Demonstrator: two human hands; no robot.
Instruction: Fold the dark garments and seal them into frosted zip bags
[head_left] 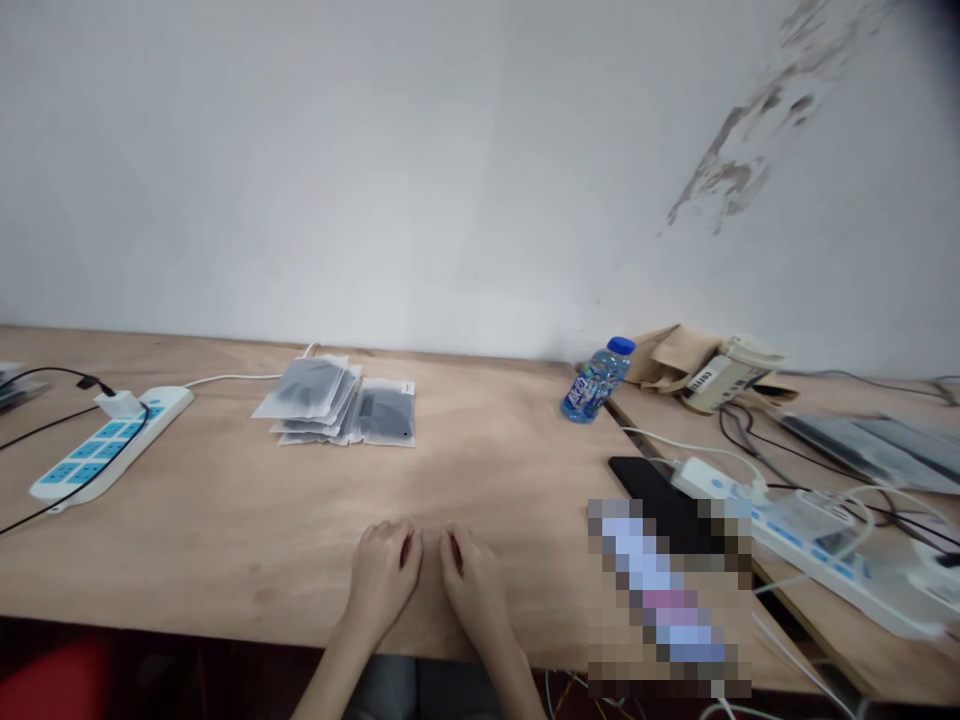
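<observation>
My left hand (386, 568) rests on the wooden table (225, 560) near its front edge, loosely curled into a fist. Beside it, a small gap apart, lies my right hand (470, 572), curled the same way. A dark hollow shows between thumb and fingers of each, with no object visible in it. Farther back and to the left is a stack of frosted plastic packets (309, 392) with dark contents. One flat packet (386, 412) lies against the stack's right side.
At the left lies a white power strip (169, 400) with a plugged-in adapter (120, 404). To the right stand a blue-capped bottle (598, 382), a paper bag (667, 355) and a coffee cup (727, 378). Nearer are a black phone-like slab (652, 490), a pixelated patch (667, 600) and another power strip (795, 545).
</observation>
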